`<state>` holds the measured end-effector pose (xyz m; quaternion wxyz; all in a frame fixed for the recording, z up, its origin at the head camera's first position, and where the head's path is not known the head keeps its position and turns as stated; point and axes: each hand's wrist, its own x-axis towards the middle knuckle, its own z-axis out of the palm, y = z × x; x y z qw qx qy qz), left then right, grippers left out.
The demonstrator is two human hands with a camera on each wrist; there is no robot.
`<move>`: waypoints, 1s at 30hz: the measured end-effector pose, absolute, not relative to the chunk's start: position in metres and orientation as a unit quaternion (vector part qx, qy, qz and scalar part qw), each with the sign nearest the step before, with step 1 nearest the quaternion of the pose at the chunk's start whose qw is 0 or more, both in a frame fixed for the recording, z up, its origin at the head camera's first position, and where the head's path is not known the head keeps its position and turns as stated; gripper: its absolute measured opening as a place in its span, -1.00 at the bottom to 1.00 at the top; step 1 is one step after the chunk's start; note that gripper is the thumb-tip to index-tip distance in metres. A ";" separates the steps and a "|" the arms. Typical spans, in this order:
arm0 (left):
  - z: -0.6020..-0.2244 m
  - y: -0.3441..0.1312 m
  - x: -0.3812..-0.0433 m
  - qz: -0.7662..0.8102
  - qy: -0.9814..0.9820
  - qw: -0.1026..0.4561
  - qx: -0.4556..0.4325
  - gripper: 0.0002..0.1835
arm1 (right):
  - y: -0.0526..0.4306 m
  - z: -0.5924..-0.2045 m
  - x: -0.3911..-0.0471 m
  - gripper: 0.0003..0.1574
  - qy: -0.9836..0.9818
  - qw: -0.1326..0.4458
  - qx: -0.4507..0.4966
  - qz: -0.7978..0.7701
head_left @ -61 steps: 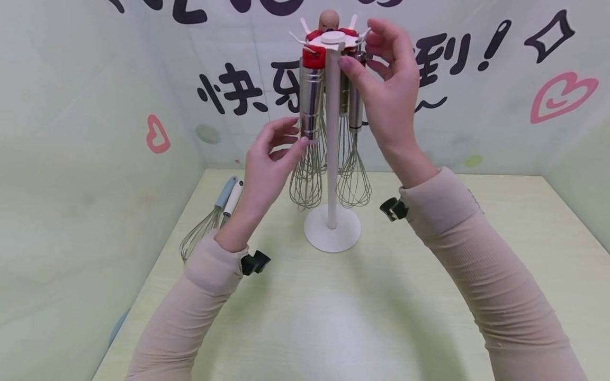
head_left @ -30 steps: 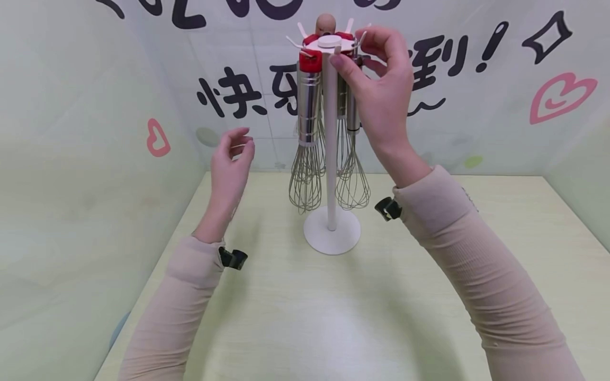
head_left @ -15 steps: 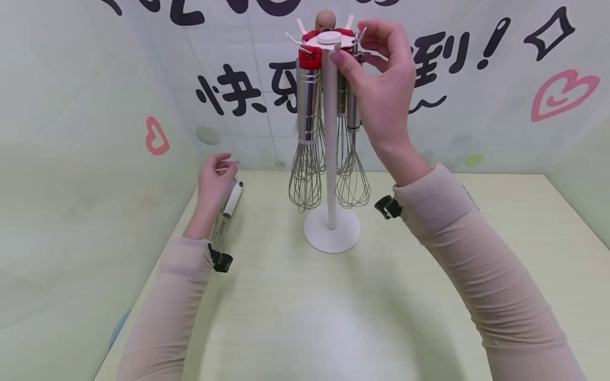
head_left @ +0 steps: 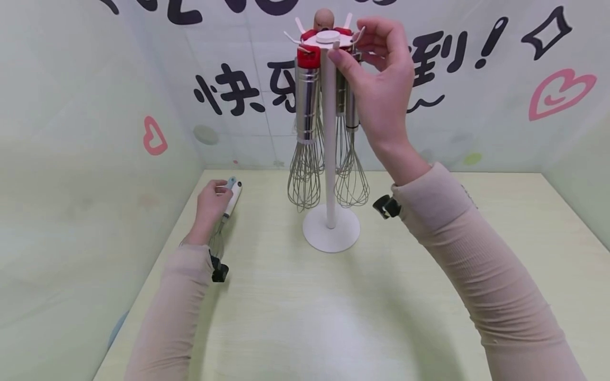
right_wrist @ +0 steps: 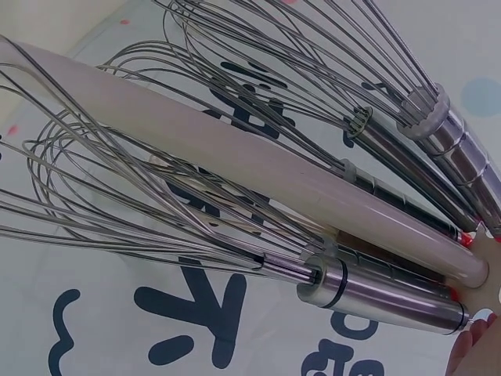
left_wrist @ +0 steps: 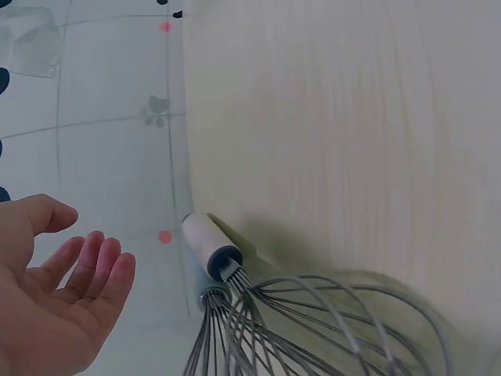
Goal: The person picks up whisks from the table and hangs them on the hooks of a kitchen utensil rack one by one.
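My left hand (head_left: 212,203) is at the far left of the table, over two whisks lying side by side. One whisk has a white handle (head_left: 233,197), the other a blue handle (left_wrist: 205,283). In the left wrist view, my fingers are loosely bent, with a gap between them and the handles. My right hand (head_left: 386,87) holds the top of a white whisk stand (head_left: 330,159), its thumb by a front hook and its fingers behind. Several steel whisks hang from the stand, among them a red-topped one (head_left: 307,100) and a steel-handled one (right_wrist: 376,294) beside my right fingers.
The stand's round white base (head_left: 331,241) rests on the pale wood table (head_left: 305,317). A printed cloth (head_left: 257,143) with dark lettering encloses the back and sides. A brown rounded knob (head_left: 324,20) shows behind the stand's top.
My left hand has left the red-topped hanging whisk, swung left and come down to the two whisks on the table. My right hand has stayed at the stand's top.
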<state>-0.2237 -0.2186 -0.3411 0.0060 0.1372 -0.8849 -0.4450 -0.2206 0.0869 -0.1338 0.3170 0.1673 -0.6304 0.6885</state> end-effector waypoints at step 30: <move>-0.379 -0.234 -0.229 -0.360 -0.924 -0.011 0.126 -0.43 | 0.091 -0.136 -0.227 -0.57 -0.630 0.322 0.194 0.679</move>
